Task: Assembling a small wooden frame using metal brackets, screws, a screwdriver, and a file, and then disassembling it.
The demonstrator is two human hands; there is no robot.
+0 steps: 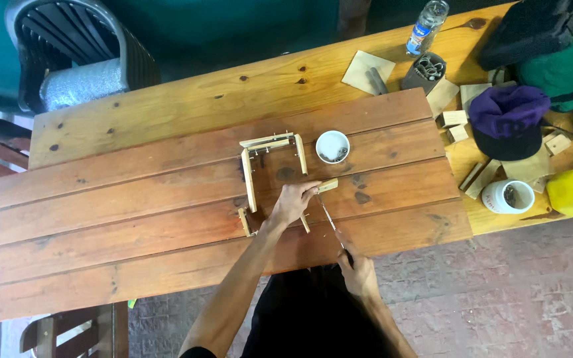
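Resting mid-table, a pale slatted wooden frame (270, 176) with small nails sits open-sided; the left hand (291, 204) pinches a small wood block (327, 186) beside it. The right hand (358, 273), fist closed, grips a thin metal tool (330, 221) over reddish planks (134, 219), brick floor (525, 292) beyond

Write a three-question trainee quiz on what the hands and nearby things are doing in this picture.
1. True or false: the left hand rests on a small wooden block.
2. What stands just right of the wooden frame? A) a white cup of small dark pieces B) a purple cap C) a plastic bottle
3. What does the right hand grip?

Key: 1 true. 2 A, the white cup. 3 A thin metal tool angled up toward the block.
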